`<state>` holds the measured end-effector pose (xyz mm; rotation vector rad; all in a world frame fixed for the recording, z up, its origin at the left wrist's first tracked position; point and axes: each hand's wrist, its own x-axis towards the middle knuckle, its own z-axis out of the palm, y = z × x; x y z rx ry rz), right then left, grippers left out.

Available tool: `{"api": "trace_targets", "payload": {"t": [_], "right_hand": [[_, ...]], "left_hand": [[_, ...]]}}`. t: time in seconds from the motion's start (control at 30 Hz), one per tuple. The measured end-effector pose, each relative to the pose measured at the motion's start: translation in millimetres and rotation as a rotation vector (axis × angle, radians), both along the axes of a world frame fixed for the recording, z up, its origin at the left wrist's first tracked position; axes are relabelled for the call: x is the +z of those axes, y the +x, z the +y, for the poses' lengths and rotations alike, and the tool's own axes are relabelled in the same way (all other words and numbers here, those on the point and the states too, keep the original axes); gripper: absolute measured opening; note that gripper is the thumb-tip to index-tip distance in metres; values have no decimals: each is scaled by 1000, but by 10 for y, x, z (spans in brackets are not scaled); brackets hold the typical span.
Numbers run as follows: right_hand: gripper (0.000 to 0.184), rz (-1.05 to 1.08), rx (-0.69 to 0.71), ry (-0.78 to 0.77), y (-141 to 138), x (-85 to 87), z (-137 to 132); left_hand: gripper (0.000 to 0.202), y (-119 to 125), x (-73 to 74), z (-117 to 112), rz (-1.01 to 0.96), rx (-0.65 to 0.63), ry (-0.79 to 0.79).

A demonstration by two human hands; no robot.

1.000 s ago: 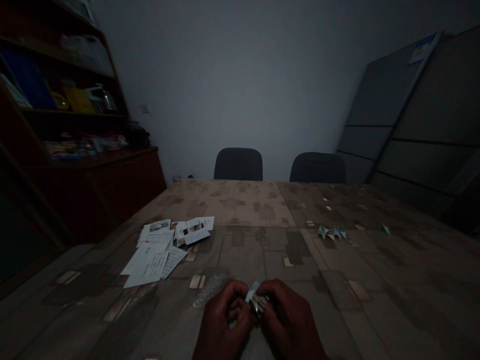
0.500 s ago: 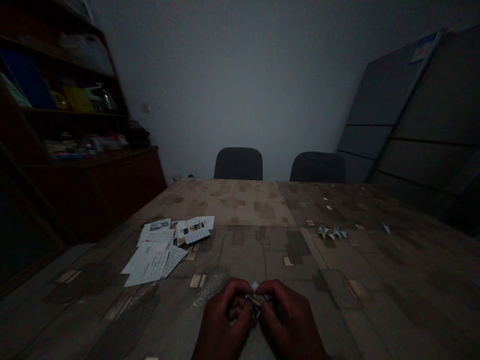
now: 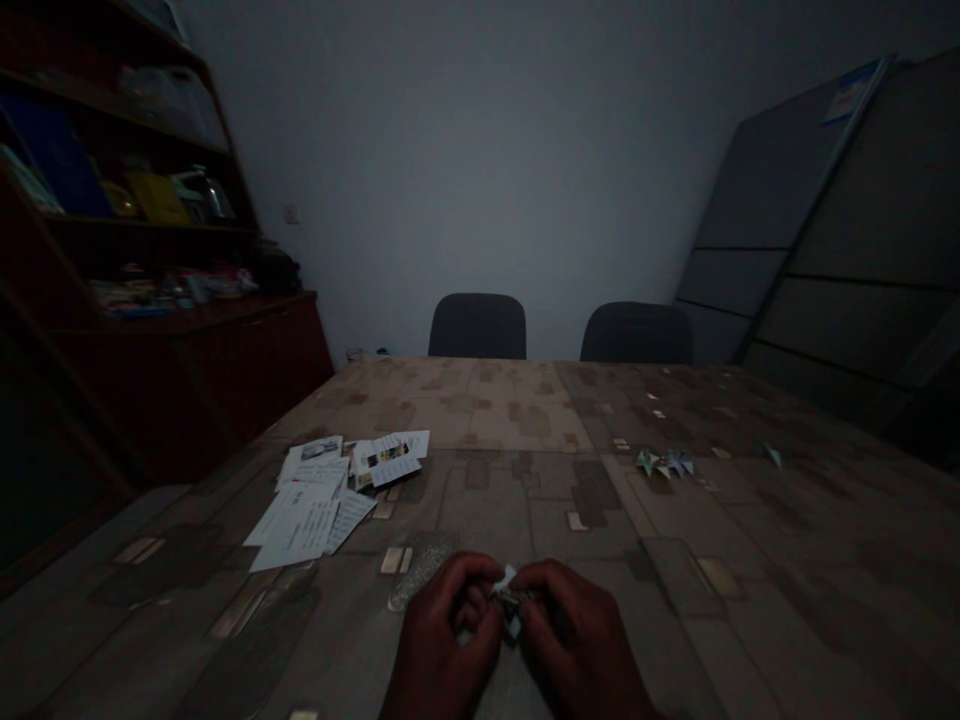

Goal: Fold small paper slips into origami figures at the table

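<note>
Between the fingertips of both hands is a small folded piece of paper [image 3: 511, 598], pale with darker printed patches. My left hand [image 3: 452, 630] pinches its left side with thumb and forefinger. My right hand [image 3: 574, 630] grips the right side the same way. Much of the paper is hidden by the fingers, so its exact shape cannot be made out. Both hands are low over the near middle of the table, close together.
Printed paper sheets [image 3: 304, 520] lie in a loose pile to the left on the patterned tablecloth [image 3: 480, 510]. Several small folded paper pieces [image 3: 664, 464] sit at the right, with another folded piece [image 3: 772, 456] further right. Two dark chairs [image 3: 478, 326] stand beyond the table.
The fingers have shifted slightly on the folded paper, and more of its pale surface shows above and below them. The sheets and other folded pieces stay where they were.
</note>
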<state>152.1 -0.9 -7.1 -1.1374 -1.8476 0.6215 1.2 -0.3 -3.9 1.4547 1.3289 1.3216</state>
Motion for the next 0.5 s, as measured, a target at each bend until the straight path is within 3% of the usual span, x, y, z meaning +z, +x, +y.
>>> {"api": "trace_targets", "payload": {"t": [0.3,0.5], "right_hand": [[16,-35,-11,4,13,-44,-18],[16,-41,-23,-7,6,-5,-17]], "left_hand": [[15,-20,-3,15,73,-24,29],[14,2,-9,-2,18,7,-10]]}}
